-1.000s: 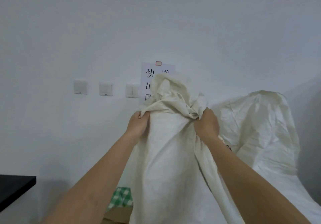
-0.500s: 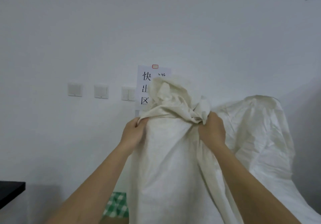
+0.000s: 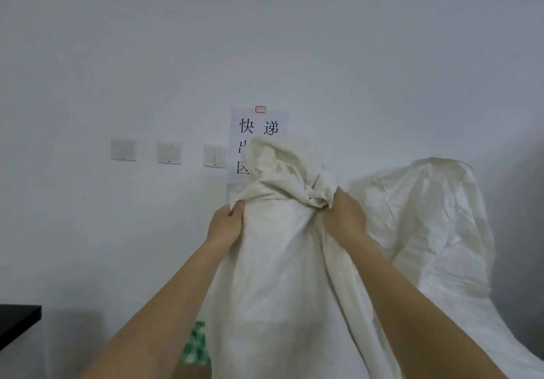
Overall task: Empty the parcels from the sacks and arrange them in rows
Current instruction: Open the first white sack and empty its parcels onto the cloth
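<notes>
A cream woven sack (image 3: 279, 261) hangs in front of me, its bunched end up near a wall sign. My left hand (image 3: 226, 225) grips the sack's left edge and my right hand (image 3: 344, 216) grips a bunch of cloth on its right side. A second cream sack (image 3: 435, 225) stands slumped at the right against the wall. A green-and-white checked parcel (image 3: 195, 346) shows below, beside the held sack's left edge. What is inside the sacks is hidden.
A white wall fills the view, with three light switches (image 3: 167, 151) and a paper sign (image 3: 259, 131) with black characters. The corner of a black table (image 3: 17, 322) juts in at the lower left.
The held sack and both hands have sunk slightly against the wall sign, so more of the sign's top line shows. Both grips stay the same.
</notes>
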